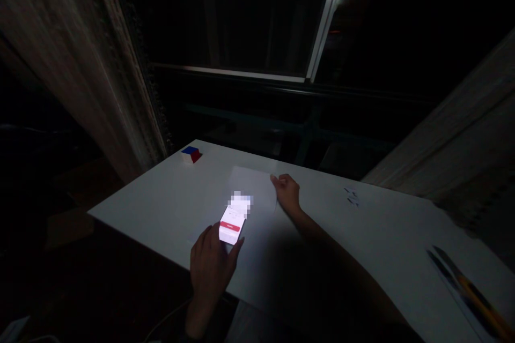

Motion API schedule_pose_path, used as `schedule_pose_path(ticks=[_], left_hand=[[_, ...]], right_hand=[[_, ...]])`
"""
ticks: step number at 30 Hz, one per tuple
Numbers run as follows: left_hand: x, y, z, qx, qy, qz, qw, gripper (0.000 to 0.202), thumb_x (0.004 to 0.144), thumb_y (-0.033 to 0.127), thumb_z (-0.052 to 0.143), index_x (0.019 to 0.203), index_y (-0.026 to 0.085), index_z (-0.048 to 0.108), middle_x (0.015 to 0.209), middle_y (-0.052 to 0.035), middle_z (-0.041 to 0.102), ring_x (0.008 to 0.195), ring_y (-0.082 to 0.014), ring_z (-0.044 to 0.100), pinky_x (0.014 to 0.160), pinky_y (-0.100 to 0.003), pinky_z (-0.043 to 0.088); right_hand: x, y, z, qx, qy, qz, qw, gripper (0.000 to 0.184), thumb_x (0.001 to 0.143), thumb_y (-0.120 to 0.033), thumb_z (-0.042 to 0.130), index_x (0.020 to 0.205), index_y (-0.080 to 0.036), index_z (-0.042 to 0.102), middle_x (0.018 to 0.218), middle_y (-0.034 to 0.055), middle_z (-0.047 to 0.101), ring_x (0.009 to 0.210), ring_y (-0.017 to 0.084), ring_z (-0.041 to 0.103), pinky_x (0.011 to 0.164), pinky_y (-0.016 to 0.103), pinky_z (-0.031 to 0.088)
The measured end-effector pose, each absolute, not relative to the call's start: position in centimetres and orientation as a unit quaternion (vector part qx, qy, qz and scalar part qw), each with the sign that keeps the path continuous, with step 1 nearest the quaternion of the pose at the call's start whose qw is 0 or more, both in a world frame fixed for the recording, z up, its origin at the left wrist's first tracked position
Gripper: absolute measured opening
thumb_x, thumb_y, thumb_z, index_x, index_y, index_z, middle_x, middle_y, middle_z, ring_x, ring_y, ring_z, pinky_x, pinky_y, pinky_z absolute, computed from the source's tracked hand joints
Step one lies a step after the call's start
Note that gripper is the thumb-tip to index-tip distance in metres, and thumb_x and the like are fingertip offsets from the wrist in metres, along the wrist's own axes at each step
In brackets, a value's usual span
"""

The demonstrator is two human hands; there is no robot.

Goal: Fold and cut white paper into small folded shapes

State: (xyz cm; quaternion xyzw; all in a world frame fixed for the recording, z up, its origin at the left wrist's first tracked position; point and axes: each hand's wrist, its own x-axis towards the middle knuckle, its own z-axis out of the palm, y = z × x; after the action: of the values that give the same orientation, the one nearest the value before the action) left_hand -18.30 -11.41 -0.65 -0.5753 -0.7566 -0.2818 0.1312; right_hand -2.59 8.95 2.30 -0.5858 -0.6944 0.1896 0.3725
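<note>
My left hand [211,262] grips the lower end of a smartphone [230,236], thumb on one side and fingers on the other. The phone's bright screen faces up, with a red bar across it and a blurred patch near its top. Partly behind the phone, a sheet of white paper [257,185] lies on the white table [153,198]. At the sheet's right edge, my right hand [287,193] is closed, pinching the paper near its far right corner. The curled fingers are partly hidden from view.
A block with blue, red and white faces [190,154] sits at the table's far left. Small printed paper pieces [351,196] lie to the right. Near the right edge is a long dark and yellow tool [469,289], blurred. Curtains and a dark window [241,21] stand beyond.
</note>
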Motion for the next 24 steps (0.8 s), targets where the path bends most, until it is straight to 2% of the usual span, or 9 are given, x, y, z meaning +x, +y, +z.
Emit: schedule_pose_path(ticks=[3, 6, 10, 15, 18, 24], left_hand=[[-18.3, -11.4, -0.6, -0.580, -0.751, -0.287, 0.130, 0.053, 0.079, 0.054, 0.049, 0.114, 0.014, 0.050, 0.109, -0.0145, 0.062, 0.103, -0.0291, 0.055, 0.083, -0.041, 0.044], [-18.4, -11.4, -0.4, -0.586, -0.749, -0.285, 0.124, 0.052, 0.080, 0.053, 0.048, 0.114, 0.014, 0.051, 0.106, -0.0143, 0.062, 0.100, -0.0285, 0.057, 0.081, -0.041, 0.045], [-18.4, -11.4, -0.1, -0.594, -0.743, -0.282, 0.124, 0.048, 0.081, 0.051, 0.048, 0.110, 0.014, 0.053, 0.104, -0.0142, 0.063, 0.098, -0.0276, 0.058, 0.081, -0.040, 0.045], [-18.4, -11.4, -0.2, -0.593, -0.743, -0.282, 0.130, 0.046, 0.081, 0.052, 0.049, 0.107, 0.014, 0.053, 0.102, -0.0141, 0.063, 0.097, -0.0280, 0.058, 0.080, -0.039, 0.045], [-18.4, -11.3, -0.4, -0.595, -0.739, -0.287, 0.135, 0.046, 0.081, 0.052, 0.048, 0.108, 0.015, 0.053, 0.103, -0.0142, 0.063, 0.097, -0.0281, 0.058, 0.080, -0.039, 0.045], [-18.2, -11.4, 0.0, -0.600, -0.735, -0.283, 0.143, 0.045, 0.081, 0.052, 0.048, 0.106, 0.014, 0.054, 0.099, -0.0145, 0.064, 0.091, -0.0275, 0.060, 0.077, -0.038, 0.045]], right_hand=[[-2.8, 8.7, 1.6, -0.578, -0.709, 0.273, 0.298, 0.036, 0.078, -0.051, 0.054, 0.076, -0.017, 0.066, 0.067, 0.0040, 0.068, 0.065, 0.018, 0.064, 0.058, 0.024, 0.044], [-2.6, 8.4, 1.2, -0.561, -0.730, 0.289, 0.262, 0.029, 0.076, -0.045, 0.058, 0.074, -0.017, 0.068, 0.074, 0.0055, 0.070, 0.073, 0.020, 0.065, 0.061, 0.026, 0.044], [-2.1, 8.6, 0.6, -0.540, -0.664, 0.391, 0.340, 0.023, 0.068, -0.041, 0.067, 0.070, -0.018, 0.069, 0.076, 0.0061, 0.070, 0.081, 0.023, 0.064, 0.068, 0.029, 0.045], [-1.0, 9.3, -0.1, -0.501, -0.606, 0.492, 0.374, 0.025, 0.057, -0.041, 0.072, 0.058, -0.016, 0.066, 0.063, 0.0045, 0.068, 0.068, 0.022, 0.064, 0.064, 0.031, 0.047], [-0.3, 9.5, -0.3, -0.474, -0.564, 0.551, 0.392, 0.027, 0.055, -0.039, 0.074, 0.061, -0.014, 0.068, 0.065, 0.0056, 0.069, 0.064, 0.021, 0.064, 0.062, 0.031, 0.049], [0.5, 9.2, 0.5, -0.434, -0.488, 0.619, 0.435, 0.029, 0.049, -0.031, 0.079, 0.068, -0.013, 0.068, 0.071, 0.0083, 0.071, 0.071, 0.023, 0.066, 0.065, 0.033, 0.052]])
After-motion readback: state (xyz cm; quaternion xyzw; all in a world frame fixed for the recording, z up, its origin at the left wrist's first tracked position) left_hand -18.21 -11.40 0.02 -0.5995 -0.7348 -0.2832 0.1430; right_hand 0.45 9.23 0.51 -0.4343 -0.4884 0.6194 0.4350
